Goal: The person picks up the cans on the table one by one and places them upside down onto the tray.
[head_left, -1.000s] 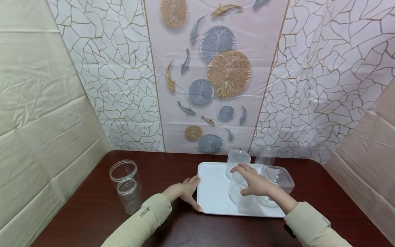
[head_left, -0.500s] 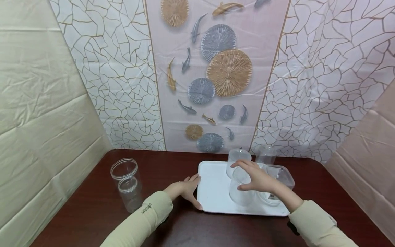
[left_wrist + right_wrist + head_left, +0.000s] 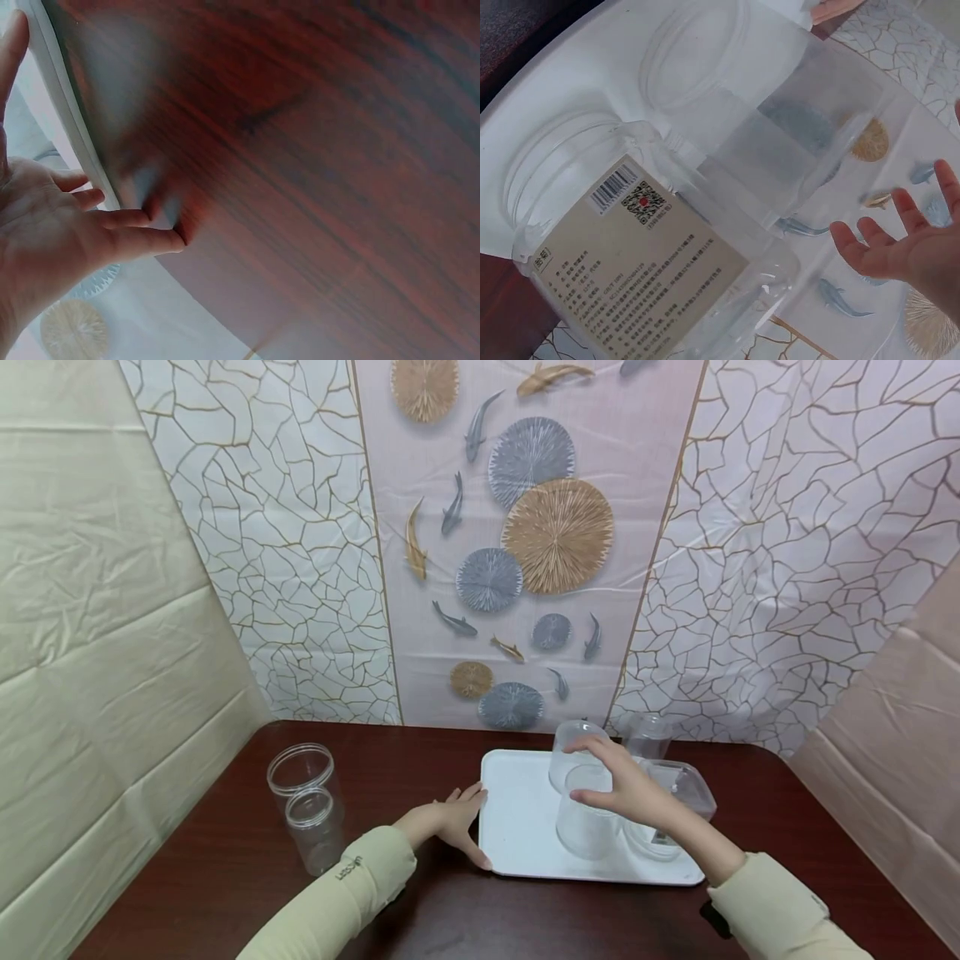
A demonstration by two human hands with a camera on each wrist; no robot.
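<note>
My left hand [image 3: 456, 828] lies against the left edge of the white tray [image 3: 517, 814], fingers spread. In the left wrist view its fingertips [image 3: 171, 240] reach along that edge over the dark table. Above the tray, my right hand [image 3: 628, 785] is spread in a wide curve over a clear plastic jar [image 3: 585, 831]. The right wrist view shows its fingers apart from the jars, holding nothing. A second clear jar [image 3: 566, 745] stands just behind. To the right is a squarish clear jar [image 3: 705, 300] with a printed label [image 3: 637, 259], mouth down on the tray.
Another clear jar [image 3: 648, 739] stands at the tray's back right. Left of the tray, a wide clear jar [image 3: 281, 777] and a narrower one [image 3: 321, 839] stand mouth up on the dark red table [image 3: 405, 760]. A patterned cloth [image 3: 555, 643] hangs behind.
My right hand has drawn a little to the right and up, off the front jar's top. The left hand and tray have stayed put.
</note>
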